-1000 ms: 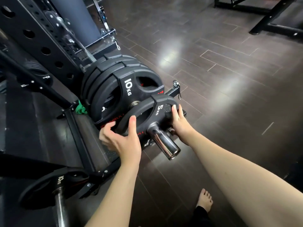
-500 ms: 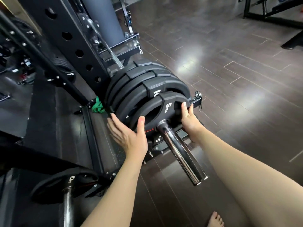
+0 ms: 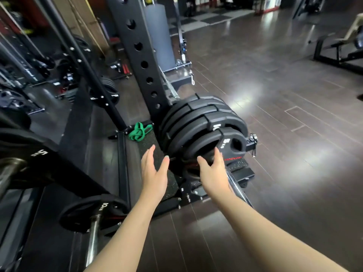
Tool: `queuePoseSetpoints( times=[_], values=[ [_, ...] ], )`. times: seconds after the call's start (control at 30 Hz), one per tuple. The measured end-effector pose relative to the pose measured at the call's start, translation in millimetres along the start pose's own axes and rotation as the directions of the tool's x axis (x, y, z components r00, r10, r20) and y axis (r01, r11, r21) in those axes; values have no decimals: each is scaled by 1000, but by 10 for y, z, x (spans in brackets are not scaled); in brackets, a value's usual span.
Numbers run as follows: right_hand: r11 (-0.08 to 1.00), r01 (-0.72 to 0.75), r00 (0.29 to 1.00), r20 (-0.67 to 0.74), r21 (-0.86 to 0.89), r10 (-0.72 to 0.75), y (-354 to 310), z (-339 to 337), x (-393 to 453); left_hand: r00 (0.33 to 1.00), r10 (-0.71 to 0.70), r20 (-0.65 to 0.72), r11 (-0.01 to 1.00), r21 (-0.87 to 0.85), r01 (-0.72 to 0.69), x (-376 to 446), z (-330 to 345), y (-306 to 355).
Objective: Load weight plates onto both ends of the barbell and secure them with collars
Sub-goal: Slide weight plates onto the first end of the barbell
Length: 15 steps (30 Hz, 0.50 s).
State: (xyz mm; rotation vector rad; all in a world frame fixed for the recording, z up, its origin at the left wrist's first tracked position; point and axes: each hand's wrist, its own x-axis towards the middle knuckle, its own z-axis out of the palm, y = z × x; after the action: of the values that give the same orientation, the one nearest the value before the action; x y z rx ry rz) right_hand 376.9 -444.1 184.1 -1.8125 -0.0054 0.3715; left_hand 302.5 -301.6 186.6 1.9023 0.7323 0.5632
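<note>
Now both hands are off the small black rubber-coated plate (image 3: 220, 143), which half a second ago they were pressing along the chrome steel bar sleeve (image 3: 238, 190). It sits flush against the stack of larger black plates (image 3: 196, 120) beside the black perforated rack upright (image 3: 137, 50). The left hand (image 3: 154, 173) hovers just short of the stack, fingers spread and holding nothing; the right hand (image 3: 213, 171) is loosely open too, its fingertips near the plate's face. That suggests this plate is seated. No collar is visible on the sleeve, so securing this end probably remains.
</note>
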Motion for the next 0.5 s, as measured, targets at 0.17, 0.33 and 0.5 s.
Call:
queuePoseSetpoints(
  times=[0.17,0.33,0.5],
  values=[
    [999,50,967,251,7,-50,-390,626,-490,982,-110,-155,988,-123,91,-52,-844,-261],
    [994,52,920,384,92,-84,-746,1512,-712,905,-296,-304,900,-406,158,180,-1734,-613],
    [987,115,781,603,116,-162,-1046,2694,-829,818,-438,-372,830,-517,209,334,-2756,-1405]
  ],
)
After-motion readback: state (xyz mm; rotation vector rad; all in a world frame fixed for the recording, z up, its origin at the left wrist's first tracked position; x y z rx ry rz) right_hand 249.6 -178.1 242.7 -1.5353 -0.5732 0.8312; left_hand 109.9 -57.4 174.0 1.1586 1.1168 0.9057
